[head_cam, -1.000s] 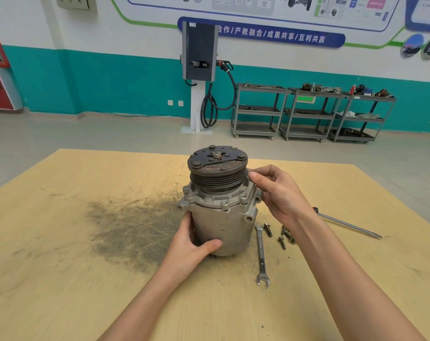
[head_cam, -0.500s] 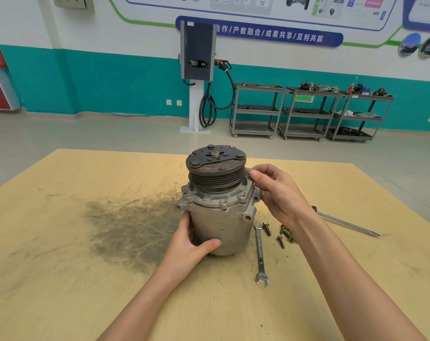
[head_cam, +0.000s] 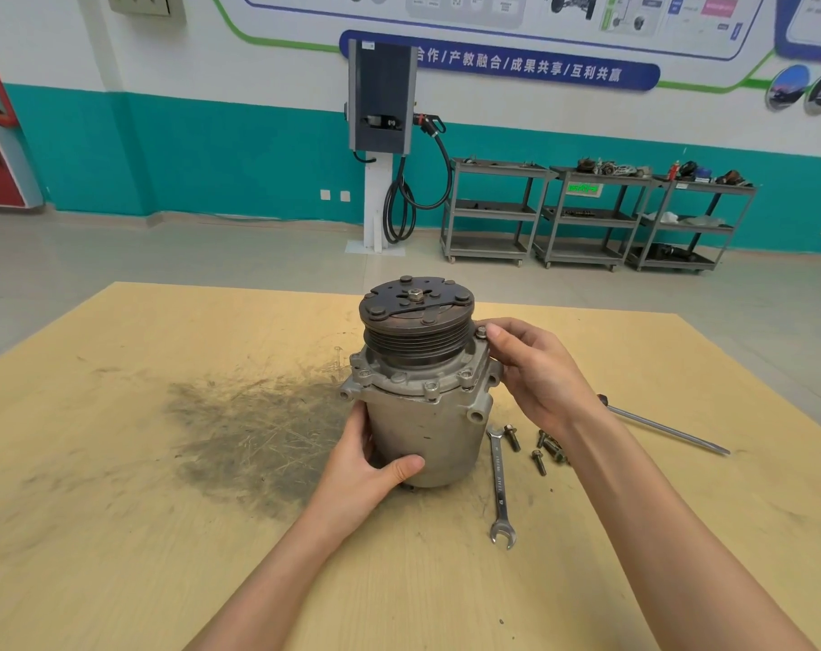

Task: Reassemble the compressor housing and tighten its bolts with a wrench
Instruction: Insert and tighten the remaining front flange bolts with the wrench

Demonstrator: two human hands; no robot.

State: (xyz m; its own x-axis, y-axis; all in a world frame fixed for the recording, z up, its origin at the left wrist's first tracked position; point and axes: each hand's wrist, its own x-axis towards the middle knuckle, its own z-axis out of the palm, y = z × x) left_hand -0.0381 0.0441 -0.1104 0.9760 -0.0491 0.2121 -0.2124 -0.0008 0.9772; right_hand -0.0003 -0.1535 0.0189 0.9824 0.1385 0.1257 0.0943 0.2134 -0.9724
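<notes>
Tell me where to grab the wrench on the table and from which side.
Take the wrench by the middle of its flat shank, from above and the right. It lies flat, near end free, far end close to the compressor; loose bolts lie right of its far half.

dull cast-metal compressor housing (head_cam: 425,429); shiny steel wrench (head_cam: 499,481); scuffed wooden table (head_cam: 117,509)

Both arms are bare from wrist to elbow, with no sleeve in view. The left hand (head_cam: 368,467) and right hand (head_cam: 538,375) wear no gloves, rings or watch.
</notes>
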